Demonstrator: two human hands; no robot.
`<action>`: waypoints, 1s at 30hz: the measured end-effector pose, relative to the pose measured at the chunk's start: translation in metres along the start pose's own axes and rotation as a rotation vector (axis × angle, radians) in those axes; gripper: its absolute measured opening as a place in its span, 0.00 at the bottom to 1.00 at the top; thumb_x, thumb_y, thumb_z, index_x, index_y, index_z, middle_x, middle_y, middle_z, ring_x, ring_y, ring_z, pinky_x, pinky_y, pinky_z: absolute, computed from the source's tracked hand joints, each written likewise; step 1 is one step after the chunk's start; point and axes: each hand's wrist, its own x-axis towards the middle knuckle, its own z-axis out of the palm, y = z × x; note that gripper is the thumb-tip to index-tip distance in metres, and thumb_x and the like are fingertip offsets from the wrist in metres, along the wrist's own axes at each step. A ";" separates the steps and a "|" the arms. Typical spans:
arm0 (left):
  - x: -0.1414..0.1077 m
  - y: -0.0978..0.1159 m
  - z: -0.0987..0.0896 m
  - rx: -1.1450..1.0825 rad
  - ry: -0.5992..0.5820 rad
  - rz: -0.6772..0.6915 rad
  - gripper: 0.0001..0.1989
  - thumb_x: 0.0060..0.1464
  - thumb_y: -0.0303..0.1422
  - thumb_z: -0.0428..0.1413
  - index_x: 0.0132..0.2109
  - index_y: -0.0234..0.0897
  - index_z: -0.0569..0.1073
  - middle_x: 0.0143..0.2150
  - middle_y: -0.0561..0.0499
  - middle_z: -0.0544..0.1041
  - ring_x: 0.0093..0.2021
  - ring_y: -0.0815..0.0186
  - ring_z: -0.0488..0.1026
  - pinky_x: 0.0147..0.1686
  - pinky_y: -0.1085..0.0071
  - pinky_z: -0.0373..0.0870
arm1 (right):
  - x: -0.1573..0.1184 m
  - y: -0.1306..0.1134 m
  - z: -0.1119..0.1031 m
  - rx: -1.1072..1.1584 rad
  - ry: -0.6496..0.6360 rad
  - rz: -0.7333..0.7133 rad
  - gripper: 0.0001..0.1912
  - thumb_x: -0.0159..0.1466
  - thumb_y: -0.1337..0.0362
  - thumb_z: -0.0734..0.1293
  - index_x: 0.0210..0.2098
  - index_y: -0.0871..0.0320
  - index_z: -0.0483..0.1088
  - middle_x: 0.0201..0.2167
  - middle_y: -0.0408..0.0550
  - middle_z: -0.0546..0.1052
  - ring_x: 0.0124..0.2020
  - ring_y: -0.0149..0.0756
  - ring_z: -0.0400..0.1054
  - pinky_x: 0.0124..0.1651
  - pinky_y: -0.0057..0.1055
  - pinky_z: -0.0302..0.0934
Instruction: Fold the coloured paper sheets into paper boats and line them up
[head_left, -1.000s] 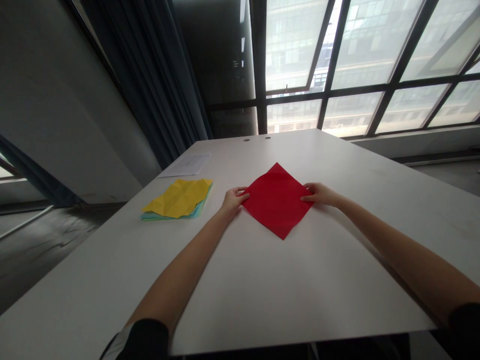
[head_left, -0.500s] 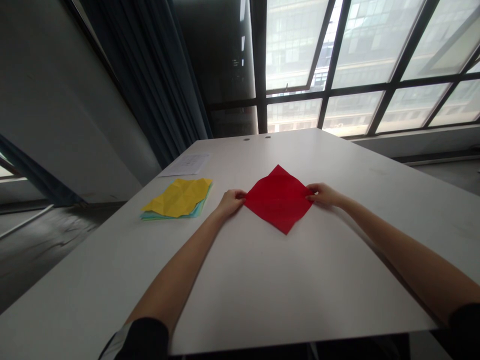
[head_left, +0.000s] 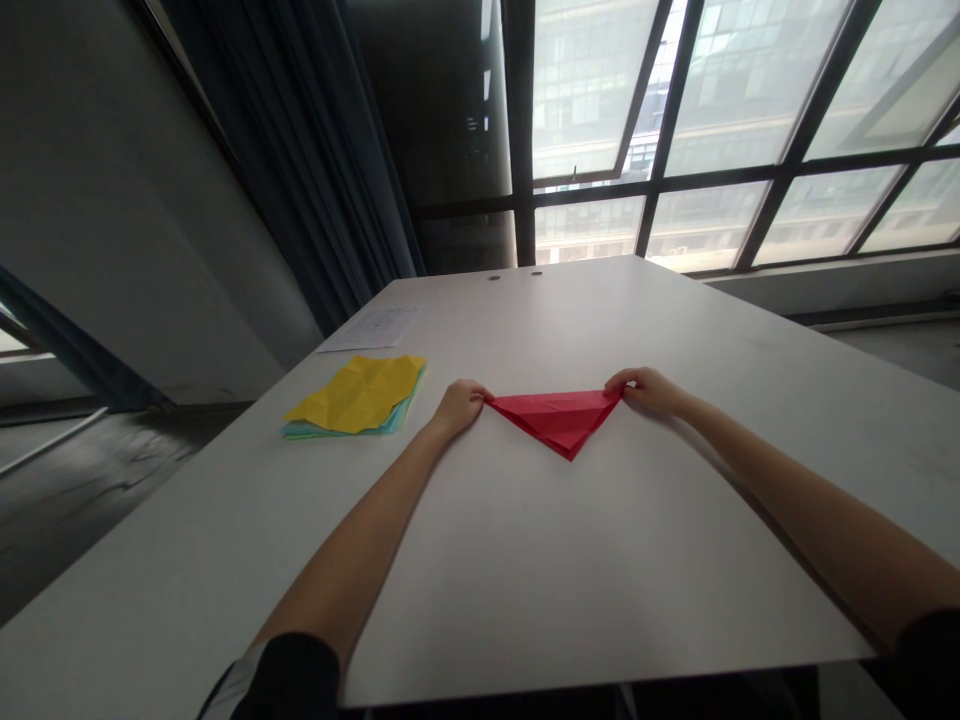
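Note:
A sheet of red paper point(head_left: 561, 415) is doubled over into a triangle, its long folded edge on the far side and its point towards me. The two layers sit slightly apart near that point. My left hand point(head_left: 463, 405) pinches the triangle's left corner. At the right corner, my right hand point(head_left: 646, 389) grips the paper between thumb and fingers. Both hands are low over the white table point(head_left: 525, 560).
On the left lies a creased yellow sheet point(head_left: 360, 392) on top of blue-green sheets point(head_left: 394, 425). Behind them is a white printed page point(head_left: 373, 328). Two dark round spots mark the table's far end, with a blue curtain point(head_left: 315, 160) and windows beyond.
The far half of the red paper has come down towards me, turning the diamond into a triangle. Both hands have stayed at the side corners.

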 end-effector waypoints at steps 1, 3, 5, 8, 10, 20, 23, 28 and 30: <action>0.000 0.001 0.000 0.023 -0.001 0.022 0.16 0.43 0.21 0.47 0.32 0.37 0.78 0.34 0.51 0.78 0.38 0.66 0.72 0.45 0.70 0.65 | 0.000 0.000 0.000 -0.027 0.000 -0.026 0.20 0.47 0.74 0.55 0.30 0.56 0.75 0.35 0.43 0.77 0.39 0.35 0.69 0.43 0.30 0.62; 0.000 0.003 0.000 0.071 -0.002 0.045 0.16 0.43 0.21 0.47 0.32 0.37 0.78 0.35 0.51 0.77 0.39 0.65 0.70 0.46 0.69 0.64 | 0.001 -0.001 0.001 -0.100 0.000 -0.067 0.21 0.47 0.76 0.54 0.30 0.55 0.75 0.36 0.44 0.77 0.40 0.35 0.69 0.47 0.32 0.61; 0.000 0.007 -0.001 0.119 -0.004 0.044 0.15 0.45 0.23 0.47 0.32 0.37 0.78 0.35 0.50 0.77 0.41 0.64 0.69 0.47 0.68 0.64 | 0.003 -0.004 0.000 -0.192 0.011 -0.102 0.21 0.48 0.77 0.54 0.30 0.55 0.75 0.36 0.45 0.77 0.41 0.36 0.68 0.49 0.34 0.59; -0.001 0.017 -0.002 0.193 -0.011 0.047 0.13 0.48 0.27 0.48 0.33 0.37 0.77 0.37 0.48 0.76 0.42 0.62 0.68 0.47 0.66 0.64 | 0.005 -0.015 0.000 -0.305 0.040 -0.157 0.19 0.52 0.75 0.56 0.33 0.55 0.74 0.38 0.46 0.76 0.42 0.38 0.67 0.49 0.38 0.58; -0.002 0.028 -0.001 0.222 -0.008 0.077 0.12 0.49 0.29 0.48 0.35 0.37 0.77 0.38 0.47 0.75 0.42 0.61 0.67 0.46 0.65 0.64 | 0.006 -0.028 0.001 -0.337 0.040 -0.180 0.16 0.55 0.72 0.56 0.35 0.56 0.74 0.39 0.48 0.75 0.41 0.39 0.67 0.48 0.38 0.58; -0.012 0.072 0.012 0.170 -0.158 0.246 0.12 0.54 0.31 0.47 0.41 0.38 0.74 0.43 0.46 0.74 0.46 0.62 0.67 0.48 0.66 0.63 | -0.001 -0.094 0.030 -0.218 -0.136 -0.260 0.15 0.60 0.61 0.59 0.44 0.54 0.69 0.41 0.51 0.73 0.44 0.44 0.65 0.48 0.41 0.57; -0.013 0.071 0.015 0.165 -0.157 0.263 0.12 0.54 0.31 0.47 0.41 0.36 0.73 0.42 0.46 0.74 0.44 0.61 0.68 0.47 0.66 0.64 | -0.005 -0.098 0.034 -0.196 -0.169 -0.252 0.20 0.59 0.56 0.61 0.49 0.55 0.66 0.47 0.53 0.70 0.48 0.46 0.62 0.50 0.43 0.56; -0.013 0.070 0.015 0.154 -0.158 0.250 0.12 0.54 0.33 0.48 0.42 0.36 0.72 0.43 0.45 0.73 0.44 0.61 0.68 0.46 0.67 0.64 | -0.009 -0.098 0.033 -0.183 -0.213 -0.226 0.32 0.54 0.49 0.64 0.55 0.55 0.61 0.53 0.54 0.66 0.54 0.49 0.57 0.54 0.45 0.52; -0.013 0.071 0.014 0.165 -0.163 0.243 0.12 0.54 0.34 0.48 0.42 0.36 0.71 0.43 0.45 0.72 0.45 0.61 0.68 0.46 0.67 0.65 | -0.009 -0.096 0.033 -0.184 -0.232 -0.217 0.36 0.52 0.46 0.65 0.56 0.55 0.60 0.54 0.55 0.65 0.55 0.51 0.56 0.55 0.47 0.50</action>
